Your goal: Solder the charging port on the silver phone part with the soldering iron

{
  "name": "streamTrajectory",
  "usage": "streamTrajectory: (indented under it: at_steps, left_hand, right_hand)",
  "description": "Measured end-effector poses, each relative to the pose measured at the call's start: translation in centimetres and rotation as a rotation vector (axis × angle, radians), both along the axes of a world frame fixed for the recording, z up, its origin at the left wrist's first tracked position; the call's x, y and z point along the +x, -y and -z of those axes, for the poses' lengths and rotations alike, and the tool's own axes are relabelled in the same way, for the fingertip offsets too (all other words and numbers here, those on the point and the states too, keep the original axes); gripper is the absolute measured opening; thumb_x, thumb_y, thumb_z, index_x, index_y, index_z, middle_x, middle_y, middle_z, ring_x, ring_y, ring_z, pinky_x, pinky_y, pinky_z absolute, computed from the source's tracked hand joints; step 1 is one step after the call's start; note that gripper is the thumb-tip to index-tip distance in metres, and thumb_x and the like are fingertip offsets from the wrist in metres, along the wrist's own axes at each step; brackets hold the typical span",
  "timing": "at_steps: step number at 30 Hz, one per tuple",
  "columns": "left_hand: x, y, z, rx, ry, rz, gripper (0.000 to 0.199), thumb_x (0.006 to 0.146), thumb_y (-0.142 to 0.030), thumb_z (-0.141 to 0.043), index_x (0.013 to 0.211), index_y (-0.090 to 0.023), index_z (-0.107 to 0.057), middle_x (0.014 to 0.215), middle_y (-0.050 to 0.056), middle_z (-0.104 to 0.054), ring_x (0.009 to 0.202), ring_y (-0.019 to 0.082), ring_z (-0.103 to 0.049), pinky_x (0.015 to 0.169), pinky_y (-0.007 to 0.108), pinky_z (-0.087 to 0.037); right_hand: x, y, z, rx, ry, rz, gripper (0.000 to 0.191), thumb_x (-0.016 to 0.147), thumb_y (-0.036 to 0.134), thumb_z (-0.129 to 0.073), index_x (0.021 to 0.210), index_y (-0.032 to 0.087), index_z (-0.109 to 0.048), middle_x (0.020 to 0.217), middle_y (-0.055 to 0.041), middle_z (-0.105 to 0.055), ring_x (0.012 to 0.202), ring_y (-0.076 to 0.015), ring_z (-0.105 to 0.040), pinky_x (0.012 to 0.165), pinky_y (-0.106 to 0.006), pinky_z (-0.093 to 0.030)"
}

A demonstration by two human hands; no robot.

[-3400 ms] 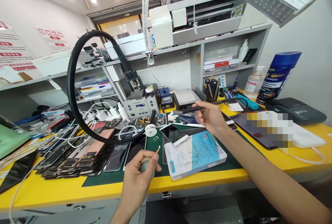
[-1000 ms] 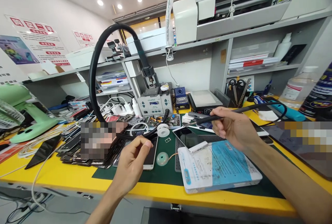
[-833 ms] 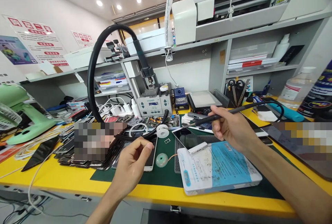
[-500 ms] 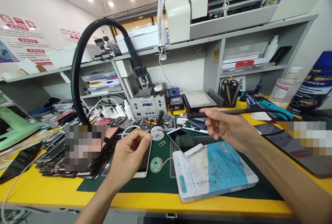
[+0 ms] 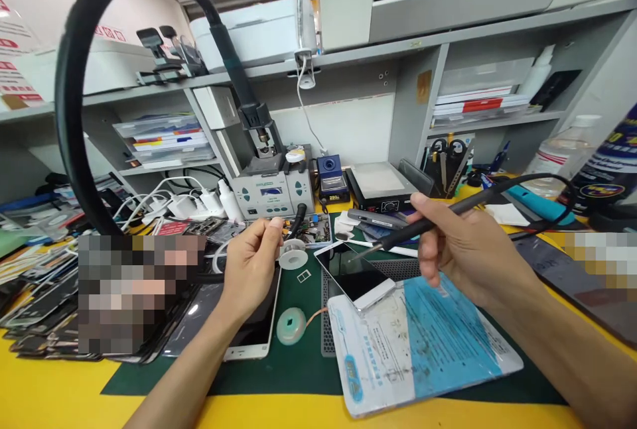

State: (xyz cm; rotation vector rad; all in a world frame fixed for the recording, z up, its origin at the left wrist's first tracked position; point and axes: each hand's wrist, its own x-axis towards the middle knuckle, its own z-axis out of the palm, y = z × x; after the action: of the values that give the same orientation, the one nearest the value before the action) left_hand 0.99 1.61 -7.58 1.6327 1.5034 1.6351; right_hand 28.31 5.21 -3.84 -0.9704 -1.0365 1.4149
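My right hand [image 5: 462, 250] grips a black soldering iron [image 5: 411, 233] like a pen, its thin metal tip pointing down and left over a white phone [image 5: 355, 276] with a dark screen. That phone lies partly on a blue-and-white packet [image 5: 423, 343]. My left hand [image 5: 251, 260] is closed in a pinch beside a small white spool [image 5: 293, 254]; whatever its fingertips hold is too small to make out. Below the left wrist lies another white phone [image 5: 249, 351], partly hidden by the forearm. A round teal dispenser [image 5: 291, 326] with a copper-coloured strip sits between the hands.
A pile of phone parts [image 5: 44, 309] lies at the left. Behind stand a grey hot-air station [image 5: 271, 193] with a thick black hose [image 5: 72, 97], a blue iron stand [image 5: 332, 177] and a flat heating plate [image 5: 381, 183]. Bottles [image 5: 562, 157] stand at the right.
The soldering iron has swung from nearly level to tip-down, and its tip now shows over the phone. My left fingertips have risen slightly beside the spool. The view has moved closer.
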Motion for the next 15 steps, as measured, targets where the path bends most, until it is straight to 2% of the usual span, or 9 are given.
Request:
streamTrajectory:
  at_steps: [3, 6, 15]
  left_hand:
    - [-0.2, 0.3, 0.0, -0.003, -0.029, 0.001, 0.043, 0.102, -0.038, -0.055, 0.063, -0.022, -0.047, 0.06, -0.004, -0.04, 0.055, 0.013, -0.035, 0.052, 0.028, -0.028]
    - [-0.1, 0.6, 0.1, -0.003, -0.053, 0.015, 0.042, 0.102, -0.037, -0.055, 0.064, -0.022, -0.048, 0.059, -0.004, -0.04, 0.055, 0.013, -0.034, 0.053, 0.029, -0.028]
    - [0.6, 1.4, -0.1, 0.021, -0.13, 0.034, 0.038, 0.102, -0.036, -0.055, 0.066, -0.023, -0.053, 0.06, -0.004, -0.043, 0.057, 0.014, -0.037, 0.057, 0.03, -0.03]
  right_hand:
    - [-0.1, -0.1, 0.3, -0.042, 0.022, 0.062, 0.039, 0.084, 0.049, -0.081, 0.062, 0.019, -0.069, 0.031, 0.0037, -0.049, 0.021, -0.0151, -0.051, 0.017, -0.022, -0.041]
    - [-0.3, -0.3, 0.4, -0.065, 0.042, 0.116, 0.043, 0.082, 0.054, -0.08, 0.059, 0.022, -0.064, 0.029, 0.0057, -0.042, 0.022, -0.0152, -0.05, 0.018, -0.022, -0.04]
    - [-0.6, -0.2, 0.0, -0.08, 0.064, 0.193, 0.046, 0.082, 0.054, -0.082, 0.055, 0.02, -0.065, 0.031, 0.0047, -0.043, 0.025, -0.0138, -0.051, 0.021, -0.022, -0.044]
